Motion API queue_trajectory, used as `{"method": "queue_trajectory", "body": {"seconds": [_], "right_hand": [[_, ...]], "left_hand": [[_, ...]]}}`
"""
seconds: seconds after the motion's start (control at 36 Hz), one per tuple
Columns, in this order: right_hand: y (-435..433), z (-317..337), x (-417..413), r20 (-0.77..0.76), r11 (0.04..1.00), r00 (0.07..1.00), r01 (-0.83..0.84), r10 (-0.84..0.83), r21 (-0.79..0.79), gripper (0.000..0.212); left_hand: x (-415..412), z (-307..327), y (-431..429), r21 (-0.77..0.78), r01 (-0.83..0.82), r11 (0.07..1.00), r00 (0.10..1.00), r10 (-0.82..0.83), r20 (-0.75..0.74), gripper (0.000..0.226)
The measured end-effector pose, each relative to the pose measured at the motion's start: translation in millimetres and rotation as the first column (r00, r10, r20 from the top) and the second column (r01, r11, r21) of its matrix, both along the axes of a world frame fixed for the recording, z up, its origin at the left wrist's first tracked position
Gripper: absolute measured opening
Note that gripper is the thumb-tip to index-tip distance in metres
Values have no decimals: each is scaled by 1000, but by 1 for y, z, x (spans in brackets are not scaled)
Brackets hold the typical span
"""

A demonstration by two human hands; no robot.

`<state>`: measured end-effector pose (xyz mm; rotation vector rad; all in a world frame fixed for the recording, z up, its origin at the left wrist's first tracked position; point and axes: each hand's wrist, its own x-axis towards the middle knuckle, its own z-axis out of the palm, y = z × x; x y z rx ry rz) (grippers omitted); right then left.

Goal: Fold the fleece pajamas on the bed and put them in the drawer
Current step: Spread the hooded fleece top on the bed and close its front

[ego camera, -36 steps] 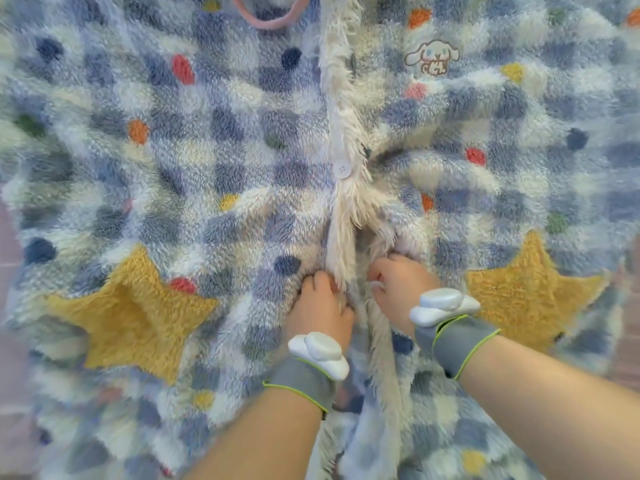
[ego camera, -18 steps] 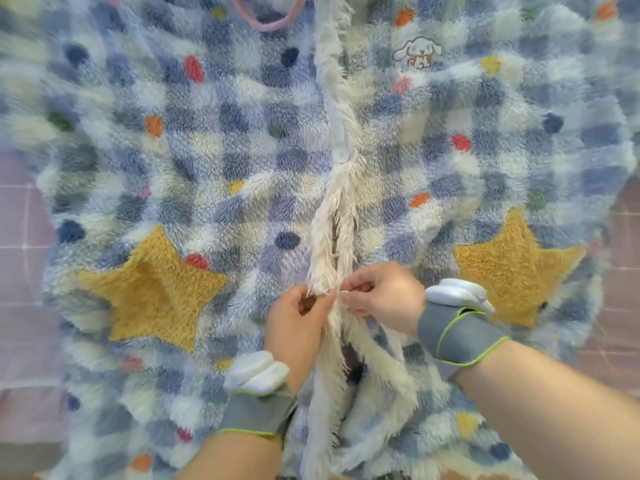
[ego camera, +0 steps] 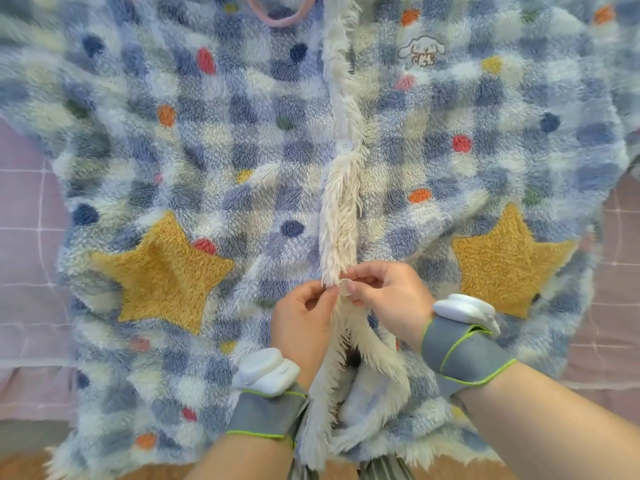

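Note:
A blue and white checked fleece pajama top [ego camera: 214, 161] lies spread front-up on the bed, with coloured dots and two yellow star pockets [ego camera: 162, 271]. Its shaggy white placket [ego camera: 341, 216] runs down the middle; one white button [ego camera: 345, 145] above is fastened. My left hand [ego camera: 304, 320] pinches the left placket edge. My right hand [ego camera: 384, 292] pinches a white button [ego camera: 344, 287] at the same spot. Below my hands the front hangs apart and shows the white lining.
A pink checked bedsheet [ego camera: 27, 216] shows at both sides of the top. A pink cord loop [ego camera: 277, 15] lies at the collar. The bed's front edge and an orange floor strip [ego camera: 24, 462] run along the bottom.
The view has shifted so the top sits lower in frame. My hands rose out of the fleece, came together at the placket, and now pinch a button and the facing edge.

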<state>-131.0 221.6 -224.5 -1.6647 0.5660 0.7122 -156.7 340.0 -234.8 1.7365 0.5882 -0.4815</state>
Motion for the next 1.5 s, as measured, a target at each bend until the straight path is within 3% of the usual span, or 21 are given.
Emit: {"method": "queue_trajectory", "body": {"seconds": [0.14, 0.25, 0.36, 0.53, 0.64, 0.72, 0.81, 0.94, 1.03, 1.14, 1.22, 1.25, 1.31, 1.36, 1.42, 1.5], "right_hand": [[3, -1, -2, 4, 999, 999, 38, -38, -13, 9], [4, -1, 0, -23, 995, 997, 72, -71, 62, 25], [4, -2, 0, -43, 994, 996, 84, -81, 63, 29], [10, -3, -1, -32, 990, 990, 139, -138, 32, 28], [14, -6, -6, 8, 979, 979, 202, -202, -25, 28], [19, -12, -10, 41, 962, 977, 211, -207, -170, 17], [25, -12, -13, 56, 939, 961, 276, -271, -205, 7], [30, -10, -12, 74, 928, 964, 267, -257, -259, 23], [30, -14, -11, -7, 927, 954, 290, -300, -236, 26], [26, -14, -12, -211, 842, 841, 528, -499, 115, 21], [19, -13, -14, -233, 828, 861, 502, -452, 248, 16], [17, -14, -15, -180, 869, 898, 436, -402, 235, 17], [12, -19, -16, -2, 980, 981, 196, -196, 44, 24], [10, -23, -13, 117, 985, 993, 5, 15, -173, 29], [11, -28, -18, 161, 971, 984, -41, 80, -236, 30], [8, -41, -39, 137, 958, 989, -15, 57, -288, 27]], "left_hand": [[-1, 3, 4, 25, -4, 1000, 999, 3, 41, 16], [4, 1, 9, 2, 51, 999, 999, -51, -9, 22], [9, -1, 17, -45, 85, 995, 992, -89, -85, 26], [16, -5, 24, -75, 155, 985, 984, -160, -74, 20], [21, -8, 22, -27, 191, 981, 979, -193, -66, 14], [25, -10, 20, 39, 264, 964, 964, -262, -41, 21], [28, -10, 21, 110, 305, 946, 952, -304, -19, 25], [31, -11, 20, 239, 428, 872, 895, -446, 24, 29], [32, -13, 22, 236, 450, 861, 883, -468, 24, 27], [35, -18, 26, -72, 286, 956, 954, -291, -77, 22], [35, -16, 26, -344, 18, 939, 948, -125, -294, 12], [33, -15, 25, -404, -74, 912, 922, -91, -376, 11], [28, -17, 25, -458, -250, 853, 861, -20, -508, 15], [24, -21, 22, -441, -377, 815, 812, 62, -581, 18], [15, -23, 18, -413, -433, 801, 803, 135, -581, 17], [-1, -27, 18, -361, -335, 871, 858, 124, -498, 14]]}}
